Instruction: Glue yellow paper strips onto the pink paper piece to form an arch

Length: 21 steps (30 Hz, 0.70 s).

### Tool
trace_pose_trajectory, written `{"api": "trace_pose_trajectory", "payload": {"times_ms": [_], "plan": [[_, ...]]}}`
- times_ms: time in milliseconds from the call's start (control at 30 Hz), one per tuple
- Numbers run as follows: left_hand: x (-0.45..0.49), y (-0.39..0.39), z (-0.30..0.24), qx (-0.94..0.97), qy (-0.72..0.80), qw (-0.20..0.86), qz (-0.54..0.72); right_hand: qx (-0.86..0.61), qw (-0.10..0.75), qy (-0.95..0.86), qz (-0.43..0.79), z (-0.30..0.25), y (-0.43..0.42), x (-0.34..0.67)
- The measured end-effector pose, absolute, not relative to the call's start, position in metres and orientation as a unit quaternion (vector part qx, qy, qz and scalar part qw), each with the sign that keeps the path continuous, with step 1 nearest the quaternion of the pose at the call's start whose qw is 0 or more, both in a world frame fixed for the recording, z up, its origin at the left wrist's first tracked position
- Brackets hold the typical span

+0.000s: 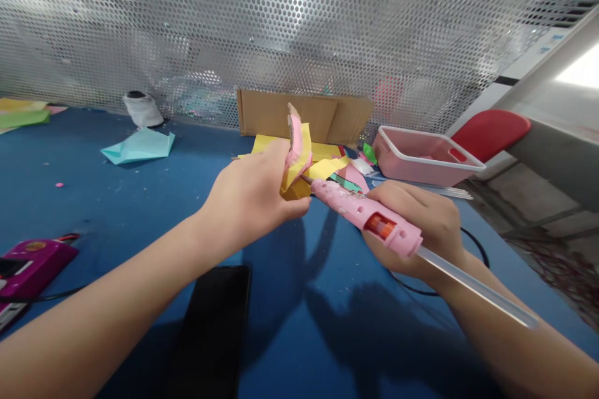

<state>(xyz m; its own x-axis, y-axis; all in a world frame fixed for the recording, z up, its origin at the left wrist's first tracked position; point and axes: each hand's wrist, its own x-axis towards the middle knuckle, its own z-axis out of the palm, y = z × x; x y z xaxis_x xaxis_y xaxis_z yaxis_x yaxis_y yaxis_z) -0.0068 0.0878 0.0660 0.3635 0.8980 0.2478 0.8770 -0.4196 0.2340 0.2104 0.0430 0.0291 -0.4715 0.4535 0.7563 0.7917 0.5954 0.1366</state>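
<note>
My left hand (255, 190) is closed on a small papercraft piece (297, 153) of pink-covered cardboard with yellow paper strips, held up above the table. Wrapped in my right hand (416, 224) is a pink hot glue gun (355, 209), its nozzle pointing left at the piece's lower edge. Whether the tip touches the paper I cannot tell. A clear glue stick (477, 285) sticks out of the gun's back end. One yellow strip (327, 167) juts out to the right of the piece. My left fingers partly hide the piece.
Behind my hands stand a cardboard sheet (299, 113) and a pink basket (425, 159). A black phone (215, 330) lies in front on the blue table (290, 318). At left are a purple device (35, 268), light blue paper (140, 146) and a white bundle (143, 111).
</note>
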Motion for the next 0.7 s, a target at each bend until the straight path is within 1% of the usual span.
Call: {"api": "trace_pose_trajectory", "payload": {"times_ms": [133,333,567,700], "plan": [[-0.0067,0.0876,0.0660,0.822,0.545,0.025,0.166,-0.355,0.375,-0.823,-0.237,0.0288,0.0456,0.2117],[-0.0068,0.0872,0.0675,0.821,0.544,0.027,0.169,-0.378,0.356,-0.811,-0.268,0.0292,0.0452,0.2104],[-0.0069,0.0876,0.0675,0.819,0.546,0.027,0.177,-0.384,0.352,-0.818,-0.244,0.0296,0.0423,0.2094],[-0.0079,0.0878,0.0668,0.821,0.542,0.020,0.176,-0.360,0.375,-0.822,-0.234,0.0282,0.0447,0.2117]]}}
